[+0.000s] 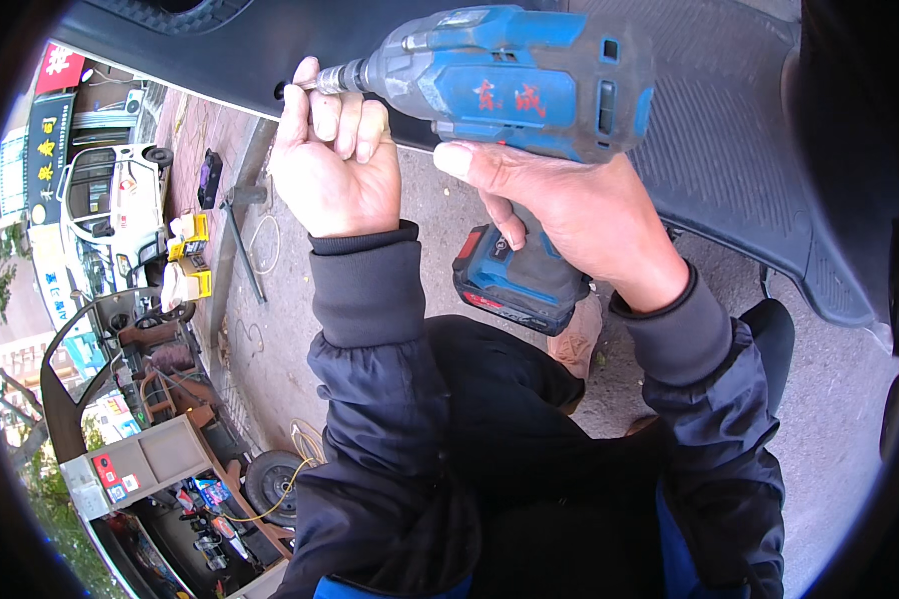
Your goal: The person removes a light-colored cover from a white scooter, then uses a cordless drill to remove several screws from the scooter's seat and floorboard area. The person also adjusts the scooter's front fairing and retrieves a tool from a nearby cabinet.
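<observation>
My right hand (pixel 569 210) is wrapped round the handle of a blue and grey cordless power tool (pixel 559 85), held sideways with its battery (pixel 514 285) below. Its silver tip (pixel 341 78) points left toward a small hole (pixel 280 90) in a dark panel (pixel 210 40). My left hand (pixel 335 175), palm up with curled fingers, pinches the slim bit at the front of the tool, close beside that hole. Whether a small fastener is also between those fingertips is hidden.
A ribbed black surface (pixel 719 150) fills the upper right. Below lies grey pavement (pixel 360 389) and my shoe (pixel 576 339). Leftward are a white van (pixel 110 210), a pole (pixel 240 240), yellow boxes (pixel 190 240), an open cart (pixel 150 469) with tools, a tyre (pixel 273 484) and a yellow hose (pixel 310 439).
</observation>
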